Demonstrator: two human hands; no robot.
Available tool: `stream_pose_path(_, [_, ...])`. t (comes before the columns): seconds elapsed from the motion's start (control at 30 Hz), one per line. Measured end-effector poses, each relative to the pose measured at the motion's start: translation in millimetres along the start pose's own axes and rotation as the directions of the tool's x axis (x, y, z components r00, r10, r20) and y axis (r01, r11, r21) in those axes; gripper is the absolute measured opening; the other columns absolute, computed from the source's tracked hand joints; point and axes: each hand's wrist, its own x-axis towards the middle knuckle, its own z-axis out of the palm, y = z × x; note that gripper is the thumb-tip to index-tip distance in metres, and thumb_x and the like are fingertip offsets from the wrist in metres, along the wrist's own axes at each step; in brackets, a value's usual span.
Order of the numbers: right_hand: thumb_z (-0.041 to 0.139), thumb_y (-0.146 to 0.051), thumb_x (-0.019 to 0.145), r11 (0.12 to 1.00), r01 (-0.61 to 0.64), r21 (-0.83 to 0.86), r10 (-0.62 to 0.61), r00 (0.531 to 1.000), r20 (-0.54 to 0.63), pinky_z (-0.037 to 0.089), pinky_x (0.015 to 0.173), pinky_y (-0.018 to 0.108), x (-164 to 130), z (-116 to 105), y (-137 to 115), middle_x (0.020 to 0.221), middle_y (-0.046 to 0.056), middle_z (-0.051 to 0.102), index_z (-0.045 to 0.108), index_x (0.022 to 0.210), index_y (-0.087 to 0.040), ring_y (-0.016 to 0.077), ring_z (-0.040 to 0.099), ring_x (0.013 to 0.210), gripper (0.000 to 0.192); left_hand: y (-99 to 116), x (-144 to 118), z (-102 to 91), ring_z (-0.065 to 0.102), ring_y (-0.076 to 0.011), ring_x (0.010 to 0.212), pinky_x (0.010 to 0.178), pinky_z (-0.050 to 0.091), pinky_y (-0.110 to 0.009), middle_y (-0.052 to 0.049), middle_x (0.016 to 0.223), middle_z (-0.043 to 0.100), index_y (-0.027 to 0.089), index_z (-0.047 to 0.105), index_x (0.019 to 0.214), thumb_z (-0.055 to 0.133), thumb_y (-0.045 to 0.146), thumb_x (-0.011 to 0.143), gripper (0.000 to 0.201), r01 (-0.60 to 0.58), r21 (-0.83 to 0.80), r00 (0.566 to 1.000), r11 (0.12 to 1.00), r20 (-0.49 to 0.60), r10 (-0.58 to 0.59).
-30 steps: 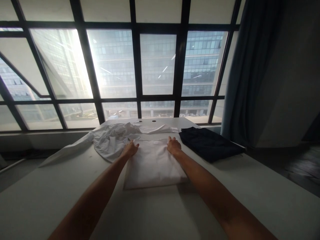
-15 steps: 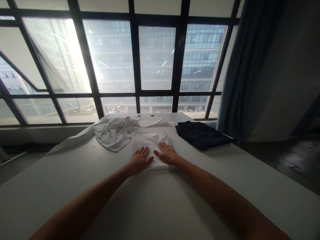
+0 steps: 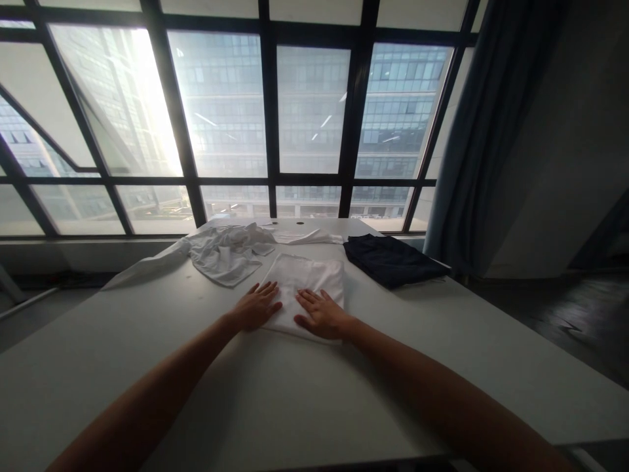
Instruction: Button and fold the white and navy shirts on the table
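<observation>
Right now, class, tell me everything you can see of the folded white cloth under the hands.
The folded white cloth is a flat, roughly square bundle of thin, soft-looking fabric, smooth with faint creases. It lies on the white table, turned slightly askew. The left hand rests open on its near left corner, and the right hand lies flat on its near edge. A crumpled white cloth sits just to its left; whether they touch is unclear.

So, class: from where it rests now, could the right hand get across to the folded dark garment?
Probably yes. The right hand lies flat on the folded white cloth, and only bare table separates it from the folded dark garment farther right; nothing stands between.
</observation>
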Motion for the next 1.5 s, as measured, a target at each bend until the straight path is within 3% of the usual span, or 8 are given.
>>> stream_pose_path(0.27, [0.025,-0.047,0.101,0.993,-0.121,-0.004,0.120,0.987,-0.103,0.018,0.120,0.044,16,0,39,0.158,0.010,0.026,0.035,0.152,-0.013,0.0229,0.020,0.148,0.062,68,-18,9.8,0.011,-0.0324,0.149,0.117,0.015,-0.057,-0.015,0.161,0.017,0.016,0.026,0.155,0.019,0.060,0.099,0.072,0.076,-0.016,0.997,0.997,0.018,-0.076])
stream_pose_path(0.43, [0.032,-0.043,0.101,0.961,-0.265,-0.080,0.252,0.957,-0.142,0.025,0.117,0.045,15,-9,71,0.155,0.011,0.034,0.044,0.147,-0.015,0.0256,0.031,0.143,0.055,34,-19,-15.6,0.000,-0.0307,0.150,0.117,0.009,-0.059,-0.012,0.163,0.004,0.029,0.019,0.157,0.022,0.064,0.098,0.068,-0.079,-0.101,0.977,0.992,0.192,0.097])
stream_pose_path(0.57, [0.037,-0.039,0.099,0.986,-0.134,-0.094,0.098,0.942,-0.321,0.026,0.116,0.042,11,-10,55,0.150,0.010,0.043,0.050,0.142,-0.016,0.0229,0.038,0.139,0.051,7,-22,-44.2,0.013,-0.0309,0.149,0.117,0.010,-0.060,-0.005,0.162,0.020,0.036,0.045,0.145,0.047,0.053,0.095,0.053,-0.189,-0.178,0.917,0.966,0.318,0.239])
stream_pose_path(0.73, [0.032,-0.044,0.099,0.999,0.038,0.007,-0.037,0.989,-0.146,0.019,0.119,0.042,19,3,32,0.155,0.005,0.035,0.041,0.149,-0.020,0.0225,0.028,0.145,0.056,43,-30,-25.4,0.026,-0.0241,0.147,0.122,0.015,-0.047,-0.004,0.158,0.032,0.027,0.055,0.138,0.036,0.046,0.100,0.046,-0.295,-0.217,0.956,0.931,-0.052,0.290])
stream_pose_path(0.87, [0.027,-0.053,0.099,0.999,-0.030,0.042,0.029,0.999,0.018,0.011,0.121,0.043,23,4,50,0.159,0.004,0.023,0.030,0.155,-0.021,0.0219,0.018,0.148,0.064,62,-36,-4.1,0.007,-0.0250,0.150,0.122,0.009,-0.047,-0.005,0.162,0.014,0.026,0.028,0.155,0.029,0.054,0.101,0.061,-0.403,-0.202,0.911,0.893,0.001,0.412])
stream_pose_path(1.23, [0.031,-0.056,0.099,0.914,-0.404,-0.036,0.405,0.909,0.098,0.013,0.121,0.046,14,-17,105,0.160,0.009,0.022,0.028,0.155,-0.016,0.0249,0.018,0.148,0.069,47,-39,-21.9,0.010,-0.0288,0.150,0.120,0.008,-0.052,0.000,0.162,0.018,0.038,0.030,0.152,0.034,0.065,0.096,0.063,-0.451,-0.286,0.866,0.845,0.089,0.493])
stream_pose_path(1.4, [0.068,-0.071,0.071,0.886,-0.460,-0.063,0.460,0.853,0.246,0.035,0.111,0.046,31,-45,85,0.133,0.015,0.059,0.062,0.132,-0.016,0.0366,0.052,0.126,0.082,-12,-19,-21.2,0.019,-0.0265,0.149,0.121,0.014,-0.047,-0.009,0.158,0.028,0.020,0.035,0.152,0.016,0.064,0.098,0.072,-0.047,-0.164,0.998,0.985,-0.052,0.039])
stream_pose_path(1.5, [0.051,-0.066,0.088,0.949,-0.297,-0.104,0.302,0.953,0.034,0.022,0.117,0.047,66,-39,50,0.145,0.014,0.048,0.047,0.145,-0.018,0.0321,0.040,0.137,0.075,-36,-14,-3.2,0.015,-0.0274,0.149,0.120,0.014,-0.045,-0.014,0.159,0.024,0.012,0.035,0.151,0.019,0.064,0.097,0.077,0.061,-0.105,0.997,0.993,-0.042,-0.065])
